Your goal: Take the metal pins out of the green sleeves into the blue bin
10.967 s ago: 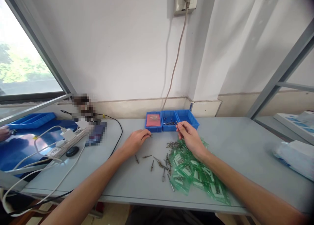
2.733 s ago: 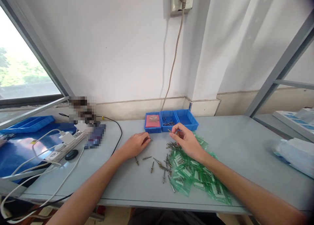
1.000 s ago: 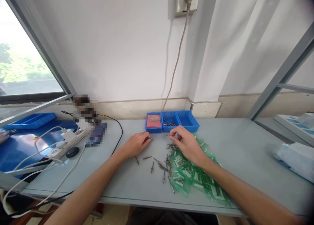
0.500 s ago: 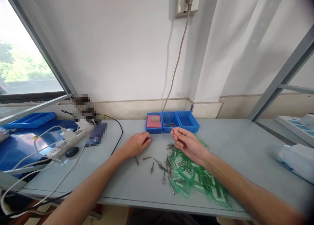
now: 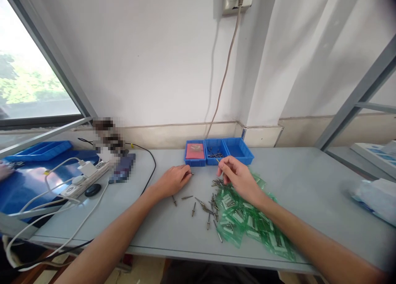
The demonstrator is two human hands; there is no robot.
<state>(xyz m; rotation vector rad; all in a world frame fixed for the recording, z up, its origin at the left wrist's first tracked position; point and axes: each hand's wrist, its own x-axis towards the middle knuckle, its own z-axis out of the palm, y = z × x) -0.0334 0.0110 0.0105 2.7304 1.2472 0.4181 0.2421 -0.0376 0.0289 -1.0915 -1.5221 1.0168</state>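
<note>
My left hand [image 5: 175, 181] rests low over the table with its fingers pinched on a blind rivet [image 5: 192, 173], whose end pokes out past the fingertips. Held higher, near the front of the blue bins, my right hand [image 5: 237, 177] pinches another rivet [image 5: 218, 160] between thumb and fingers. Loose rivets [image 5: 193, 210] lie scattered between and below the hands. Under my right hand and forearm spreads a pile of green plastic bags [image 5: 230, 234], with metal rivets and white labels showing in them. Several rivets lie inside the middle blue bin [image 5: 213, 162].
Left of the middle bin stands a blue bin [image 5: 194, 163] with a pink card; on its right is another blue bin [image 5: 244, 158]. A power strip [image 5: 77, 187] with white cables and a black oval object [image 5: 93, 190] occupy the left side. A plastic-wrapped bundle [image 5: 375, 199] lies far right.
My right hand has turned a little and its rivet now shows less. My left hand keeps its pinch almost unmoved. The whole view has shifted slightly.
</note>
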